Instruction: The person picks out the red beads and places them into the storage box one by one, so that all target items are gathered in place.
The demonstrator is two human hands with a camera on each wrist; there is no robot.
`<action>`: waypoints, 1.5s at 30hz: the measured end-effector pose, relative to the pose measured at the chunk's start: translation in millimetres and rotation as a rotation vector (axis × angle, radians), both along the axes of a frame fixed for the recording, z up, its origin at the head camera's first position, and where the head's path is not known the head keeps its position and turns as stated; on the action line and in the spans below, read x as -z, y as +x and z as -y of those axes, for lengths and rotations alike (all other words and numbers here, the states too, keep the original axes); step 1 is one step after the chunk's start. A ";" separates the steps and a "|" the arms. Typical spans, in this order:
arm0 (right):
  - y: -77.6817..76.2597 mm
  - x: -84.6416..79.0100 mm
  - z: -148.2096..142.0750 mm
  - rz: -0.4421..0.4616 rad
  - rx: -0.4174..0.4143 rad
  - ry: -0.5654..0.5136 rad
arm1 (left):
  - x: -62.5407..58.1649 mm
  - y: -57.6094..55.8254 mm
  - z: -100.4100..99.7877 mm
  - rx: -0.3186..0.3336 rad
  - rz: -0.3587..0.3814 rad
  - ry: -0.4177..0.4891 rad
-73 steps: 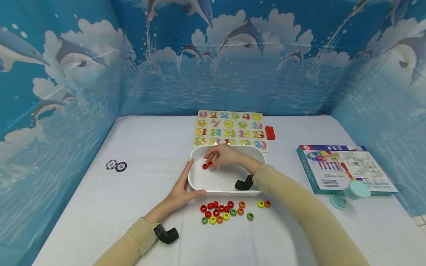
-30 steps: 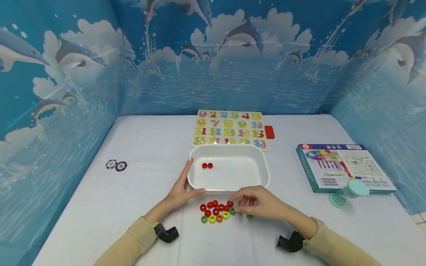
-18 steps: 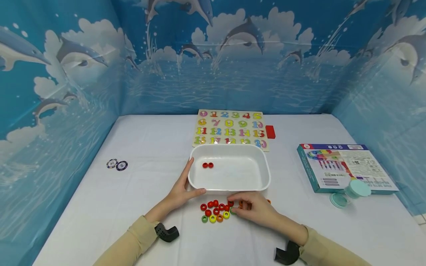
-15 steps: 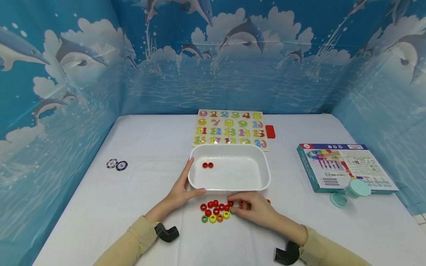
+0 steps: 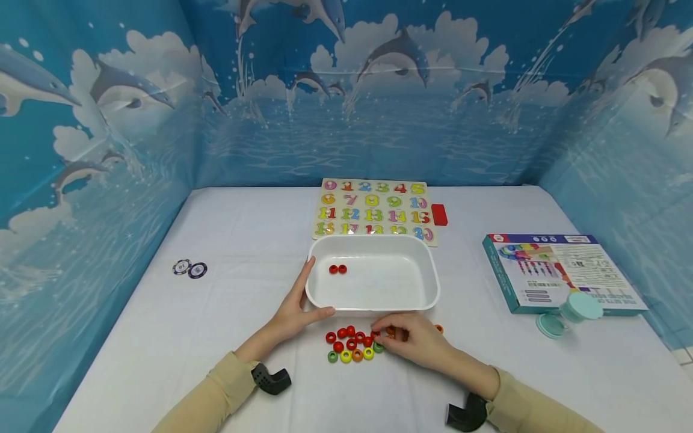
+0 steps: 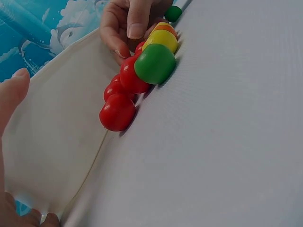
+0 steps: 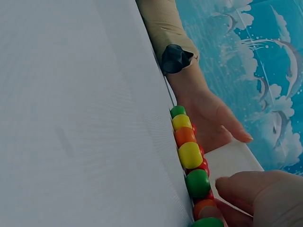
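In the head view a white tray (image 5: 390, 282) holds two red beads (image 5: 338, 269) near its left side. My left hand (image 5: 289, 316) rests against the tray's front left corner, fingers straight along the side and thumb on the front rim. In front of the tray lies a cluster of red, green, yellow and orange beads (image 5: 351, 344). My right hand (image 5: 414, 338) is at the cluster's right end, thumb and index finger pinching a red bead (image 5: 375, 334). A green bead (image 5: 378, 347) lies right by the thumb. The right hand partly hides orange beads (image 5: 391, 331).
A number puzzle board (image 5: 373, 207) lies behind the tray, with a red block (image 5: 440, 214) beside it. On the right are a flat game box (image 5: 563, 273) and a mint-lidded hourglass-shaped object (image 5: 579, 307). Two poker chips (image 5: 189, 268) lie at the left.
My right hand left the tray's inside, where a second red bead now sits, and came down to the bead cluster. Beads at its fingertips have shifted slightly. The left hand stayed put.
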State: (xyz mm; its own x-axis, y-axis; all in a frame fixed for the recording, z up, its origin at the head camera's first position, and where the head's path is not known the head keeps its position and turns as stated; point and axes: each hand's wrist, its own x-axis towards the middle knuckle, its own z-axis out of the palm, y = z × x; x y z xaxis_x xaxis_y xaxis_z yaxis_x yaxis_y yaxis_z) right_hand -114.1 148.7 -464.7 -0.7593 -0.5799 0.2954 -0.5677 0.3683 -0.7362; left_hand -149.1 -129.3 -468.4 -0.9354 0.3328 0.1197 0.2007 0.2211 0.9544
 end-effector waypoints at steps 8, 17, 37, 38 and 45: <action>-2.6 0.8 -1.1 -0.068 -0.102 -0.026 | -11.6 4.3 -1.6 0.019 0.001 0.004; 2.6 -12.0 -0.2 -0.033 -0.011 0.079 | -26.3 10.7 -3.6 0.028 0.013 -0.005; -122.9 -111.1 39.9 0.201 -0.157 0.084 | -25.3 9.9 -2.8 0.027 0.021 -0.012; -130.4 -106.4 43.1 0.217 -0.160 0.105 | -25.3 9.9 -2.6 0.028 0.021 -0.011; -163.2 -70.6 52.1 0.270 -0.180 0.243 | -26.1 10.0 -2.8 0.039 0.019 -0.005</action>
